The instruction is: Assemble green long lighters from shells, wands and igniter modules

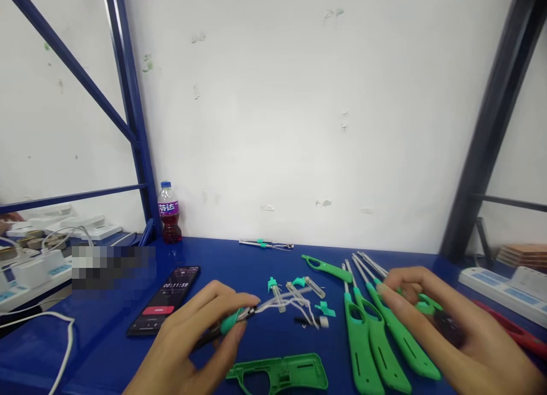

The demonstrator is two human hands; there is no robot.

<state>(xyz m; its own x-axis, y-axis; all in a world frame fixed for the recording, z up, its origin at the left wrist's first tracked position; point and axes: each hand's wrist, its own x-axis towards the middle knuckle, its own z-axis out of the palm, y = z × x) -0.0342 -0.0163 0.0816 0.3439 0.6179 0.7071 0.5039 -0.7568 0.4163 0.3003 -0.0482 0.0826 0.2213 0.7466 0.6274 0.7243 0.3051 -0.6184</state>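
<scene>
My left hand (192, 338) pinches a lighter nozzle rod (233, 321) with a teal collar; thin white wires (290, 298) trail from its end to the right. My right hand (461, 332) hovers over the right side of the table, its thumb and forefinger curled close together. A dark object (448, 326) shows by its palm, too shaded to name. Under and beside that hand lie several green gas lighters (376, 332) with metal rods. Below the wires rests an opened green lighter shell half (299, 372). Clear fuel tubes (316, 286) and a teal clip (325, 309) lie mid-table.
A phone (164, 301) running a timer lies left, with a drink bottle (168, 212) behind it. Another rod assembly (265, 244) lies near the wall. Further right are a green shell piece (327, 268), a red lighter (513, 329) and a white power strip (504, 295).
</scene>
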